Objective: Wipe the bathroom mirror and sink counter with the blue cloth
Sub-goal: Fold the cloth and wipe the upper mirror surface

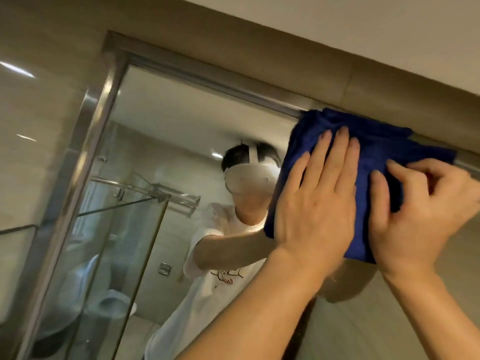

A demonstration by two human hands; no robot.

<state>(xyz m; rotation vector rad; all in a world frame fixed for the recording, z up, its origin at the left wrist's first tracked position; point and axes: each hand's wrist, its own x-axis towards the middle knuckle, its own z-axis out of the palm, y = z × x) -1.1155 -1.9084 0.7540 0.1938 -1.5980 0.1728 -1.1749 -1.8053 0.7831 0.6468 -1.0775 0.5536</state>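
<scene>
The blue cloth lies flat against the mirror near its top edge, at the upper right. My left hand presses on the cloth's left part with straight fingers spread upward. My right hand presses the cloth's right part, with its fingers pointing left and the outer ones slightly bent. The cloth's upper corner touches the metal frame of the mirror. The sink counter is out of view.
The mirror reflects a person in a white shirt and headset, a glass shower screen, a towel rack and a toilet. Glossy beige wall tiles lie left of the frame. The ceiling runs close above the mirror.
</scene>
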